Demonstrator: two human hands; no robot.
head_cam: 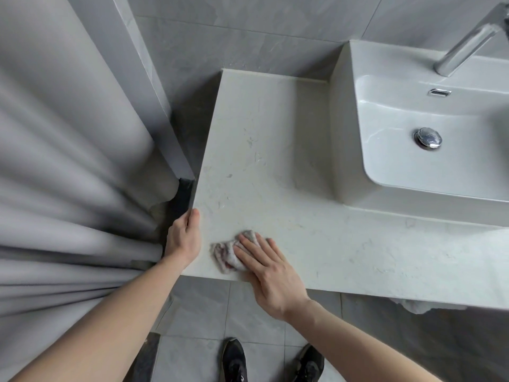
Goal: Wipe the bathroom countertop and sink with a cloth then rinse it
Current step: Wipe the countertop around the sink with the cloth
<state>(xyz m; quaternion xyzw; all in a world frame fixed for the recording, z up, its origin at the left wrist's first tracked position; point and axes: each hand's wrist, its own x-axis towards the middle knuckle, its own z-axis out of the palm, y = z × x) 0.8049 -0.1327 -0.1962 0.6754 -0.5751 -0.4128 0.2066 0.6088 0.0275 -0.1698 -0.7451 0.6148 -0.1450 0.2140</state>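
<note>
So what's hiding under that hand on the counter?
A crumpled cloth lies under the right hand, whose flat fingers press it onto the countertop. The part beneath the fingers is covered.

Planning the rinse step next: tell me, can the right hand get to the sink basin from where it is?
Probably yes. The right hand presses the cloth flat on the countertop, and nothing stands between it and the sink; only the raised sink wall needs clearing.
</note>
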